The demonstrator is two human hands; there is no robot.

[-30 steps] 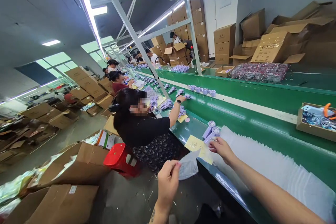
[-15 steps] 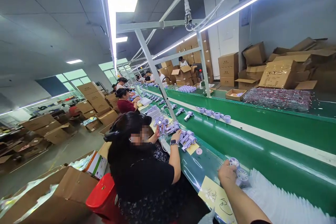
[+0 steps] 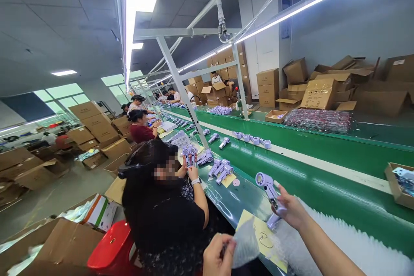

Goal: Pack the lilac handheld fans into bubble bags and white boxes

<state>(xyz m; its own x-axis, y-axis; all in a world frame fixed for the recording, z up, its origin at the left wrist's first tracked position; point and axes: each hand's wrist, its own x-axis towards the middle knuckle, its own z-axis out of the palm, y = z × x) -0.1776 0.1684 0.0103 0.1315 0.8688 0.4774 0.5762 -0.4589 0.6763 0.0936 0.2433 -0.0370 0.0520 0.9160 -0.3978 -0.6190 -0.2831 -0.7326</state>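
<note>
My right hand (image 3: 291, 209) is closed round the handle of a lilac handheld fan (image 3: 265, 183), raised above the bench with its round head pointing up and left. Just below it, part of a second lilac fan (image 3: 273, 222) shows on the bench, the rest hidden. My left hand (image 3: 220, 252), low in the view, pinches a translucent white bag (image 3: 245, 243) by its edge. Beside the bag lies a yellow paper sheet (image 3: 246, 217) with handwriting. A long fanned-out stack of white bags (image 3: 343, 241) spreads under my right forearm.
A co-worker in black (image 3: 164, 211) sits close on the left, holding fans. Several lilac fans (image 3: 221, 170) lie before them. The green conveyor belt (image 3: 291, 172) runs alongside. A red stool (image 3: 111, 246) and open cartons (image 3: 64, 241) stand lower left; a parts box (image 3: 401, 185) sits far right.
My right hand reached to the fans on the bench, took hold of one and lifted it. My left hand, out of view half a second ago, shows again with the bag.
</note>
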